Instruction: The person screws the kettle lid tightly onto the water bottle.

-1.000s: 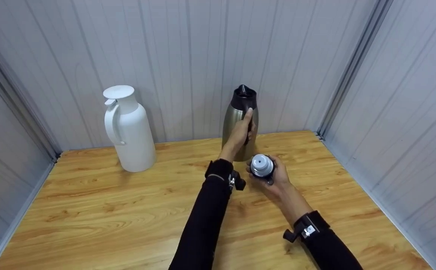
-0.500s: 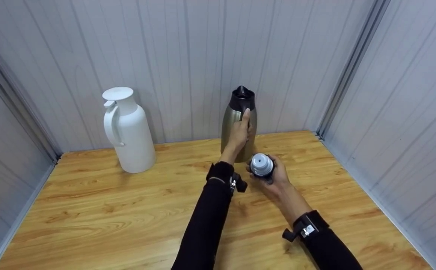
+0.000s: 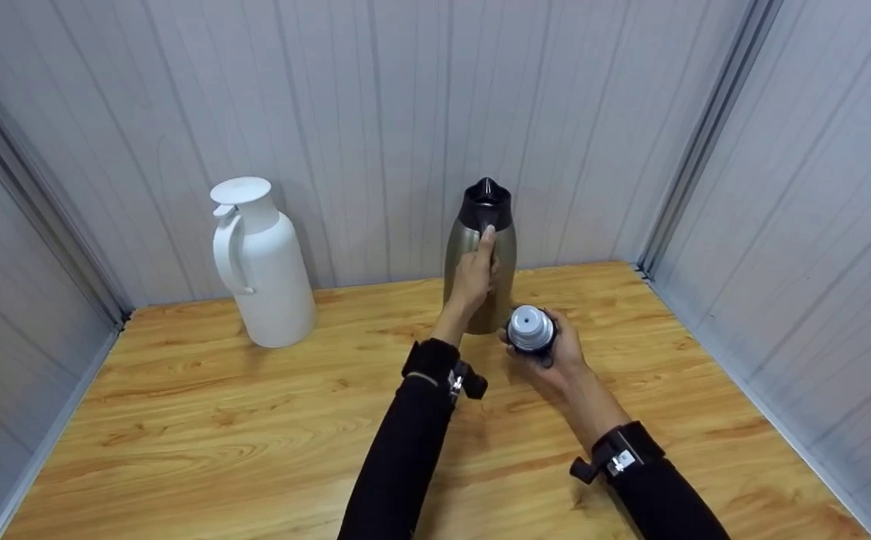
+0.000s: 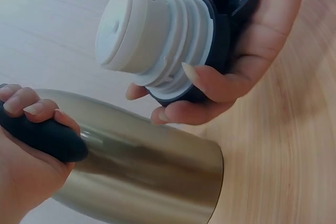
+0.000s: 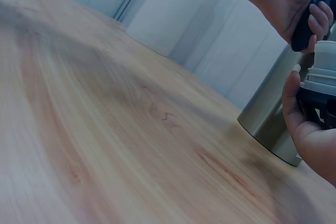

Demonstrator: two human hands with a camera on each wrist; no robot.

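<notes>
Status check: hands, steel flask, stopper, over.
Left hand grips steel flask's black handle. Right hand holds grey ribbed stopper, off flask. White plastic jug stands apart, nothing blocking.

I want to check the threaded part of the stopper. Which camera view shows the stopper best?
The left wrist view: the stopper fills the picture, its pale ribbed plug and black cap clear in the right hand. The head view shows only its small round end, the right wrist view a cropped edge.

A wooden table (image 3: 255,435) carries a white jug (image 3: 261,262) and, well apart, a steel flask (image 3: 483,262).
</notes>
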